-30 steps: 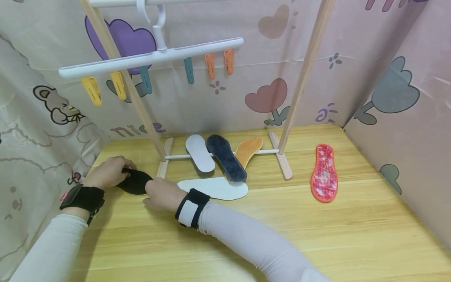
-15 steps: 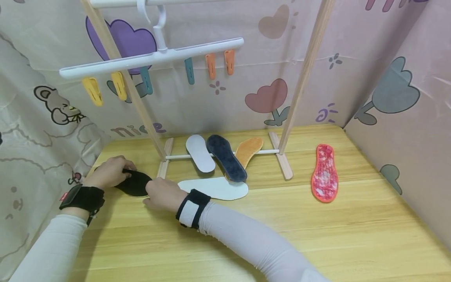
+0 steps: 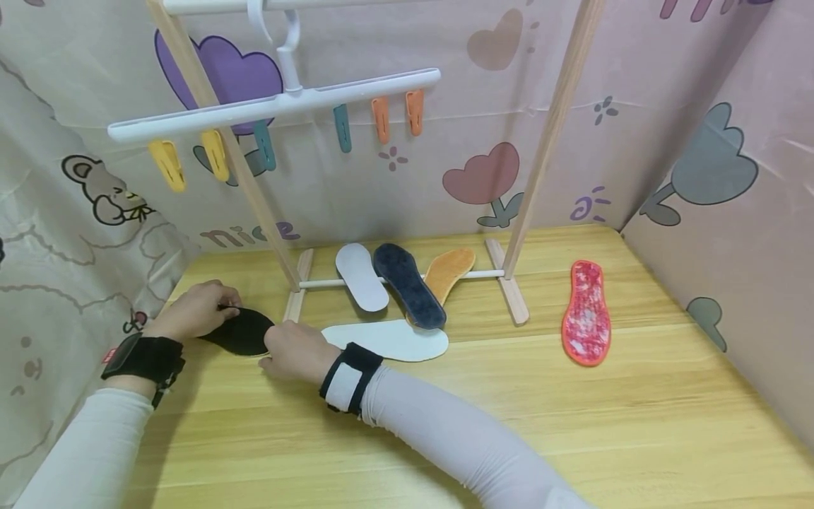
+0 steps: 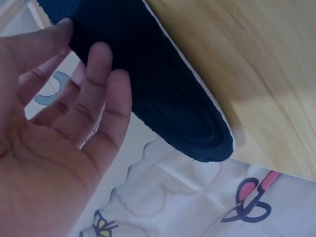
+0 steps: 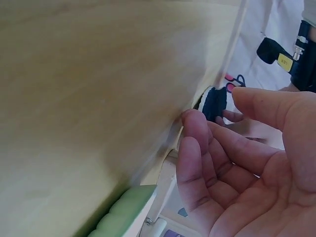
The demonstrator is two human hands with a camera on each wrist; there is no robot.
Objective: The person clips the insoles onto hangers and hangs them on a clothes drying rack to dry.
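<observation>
A dark insole [image 3: 244,332] lies at the table's left. My left hand [image 3: 193,311] pinches its rear edge; in the left wrist view the thumb is in front of the insole [image 4: 173,108] and some fingers pass behind. At the insole's right end is my right hand [image 3: 299,351], with fingertips at or touching that end. In the right wrist view the fingers are loosely curled and the thumb stands apart from them, with the insole [image 5: 215,103] beyond. A white insole [image 3: 394,341] lies just right of the right hand.
Behind stands a wooden rack [image 3: 540,162]. A white hanger [image 3: 286,106] bears yellow, teal and orange clips. White [image 3: 361,276], navy [image 3: 407,286] and orange [image 3: 451,272] insoles lean on the low bar. A red insole [image 3: 586,311] lies right. The right wrist view has a green ribbed thing [image 5: 123,212].
The left hand has shifted slightly left along the dark insole, so more of its black surface shows. The right hand has stayed nearly still at the other end.
</observation>
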